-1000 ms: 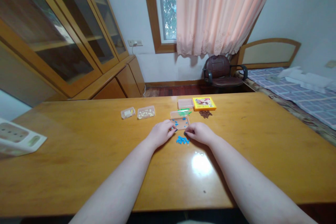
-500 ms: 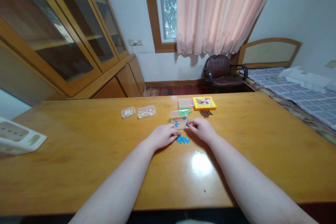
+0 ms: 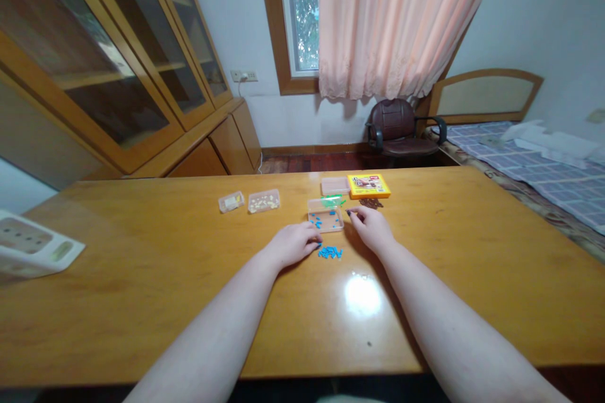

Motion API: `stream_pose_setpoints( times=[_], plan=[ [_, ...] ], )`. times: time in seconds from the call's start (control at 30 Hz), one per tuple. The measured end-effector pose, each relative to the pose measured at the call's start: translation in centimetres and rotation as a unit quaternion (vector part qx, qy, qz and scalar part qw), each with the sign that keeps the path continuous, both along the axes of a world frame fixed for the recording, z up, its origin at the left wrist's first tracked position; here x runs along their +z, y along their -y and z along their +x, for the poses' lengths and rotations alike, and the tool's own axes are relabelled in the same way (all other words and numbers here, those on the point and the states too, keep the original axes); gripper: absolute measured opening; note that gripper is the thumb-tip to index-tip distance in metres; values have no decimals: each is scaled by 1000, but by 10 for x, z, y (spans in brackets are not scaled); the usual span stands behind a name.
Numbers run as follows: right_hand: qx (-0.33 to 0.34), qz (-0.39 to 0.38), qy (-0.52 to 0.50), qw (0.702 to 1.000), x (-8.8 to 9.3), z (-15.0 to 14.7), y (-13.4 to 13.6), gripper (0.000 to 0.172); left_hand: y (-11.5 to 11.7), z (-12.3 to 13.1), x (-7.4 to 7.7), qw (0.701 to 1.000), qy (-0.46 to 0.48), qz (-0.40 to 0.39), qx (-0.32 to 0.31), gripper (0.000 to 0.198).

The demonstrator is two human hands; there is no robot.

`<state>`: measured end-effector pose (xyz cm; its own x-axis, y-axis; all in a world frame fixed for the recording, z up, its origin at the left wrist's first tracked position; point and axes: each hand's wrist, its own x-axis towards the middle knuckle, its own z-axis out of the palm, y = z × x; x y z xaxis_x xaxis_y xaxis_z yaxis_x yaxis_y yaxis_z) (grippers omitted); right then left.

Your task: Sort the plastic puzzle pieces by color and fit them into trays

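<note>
A small clear plastic box (image 3: 326,221) holding a few blue pieces lies on the wooden table (image 3: 142,252). A little heap of loose blue pieces (image 3: 330,253) lies just in front of it. My left hand (image 3: 293,244) rests on the table left of the heap, fingers curled, fingertips beside the box's near corner. My right hand (image 3: 372,226) is to the right of the box, its fingers pinched together near the box's right edge; what it holds is too small to make out. Some green pieces (image 3: 332,201) lie behind the box.
Two small clear boxes (image 3: 263,201) with pale pieces stand at centre left. A pink-lidded box (image 3: 334,186), a yellow box (image 3: 368,186) and a brown heap (image 3: 371,203) lie further back. A white tray (image 3: 33,250) sits at the left edge. A chair (image 3: 399,128) and bed (image 3: 543,167) stand beyond.
My right hand has moved from the blue heap up and away to the box's right side. My left hand has slid slightly back from the box toward the heap.
</note>
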<state>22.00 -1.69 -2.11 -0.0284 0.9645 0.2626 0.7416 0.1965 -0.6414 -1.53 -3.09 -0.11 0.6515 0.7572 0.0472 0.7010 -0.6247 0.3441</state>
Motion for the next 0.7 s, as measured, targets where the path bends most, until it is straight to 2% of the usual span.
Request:
stream_pose_setpoints(
  times=[0.17, 0.33, 0.5, 0.7],
  plan=[
    [-18, 16, -47, 999, 3, 3, 0, 32, 0, 0, 0, 1000, -8, -8, 16, 14],
    [-69, 53, -154, 984, 3, 10, -3, 36, -1, 0, -1, 1000, -15, -3, 14, 11],
    [-136, 78, -335, 929, 3, 12, -7, 36, -2, 0, -2, 1000, -13, 4, 16, 11],
    [-181, 97, -449, 870, 5, 16, -11, 28, -1, -1, 2, 1000, -6, 12, 22, 10]
  ],
)
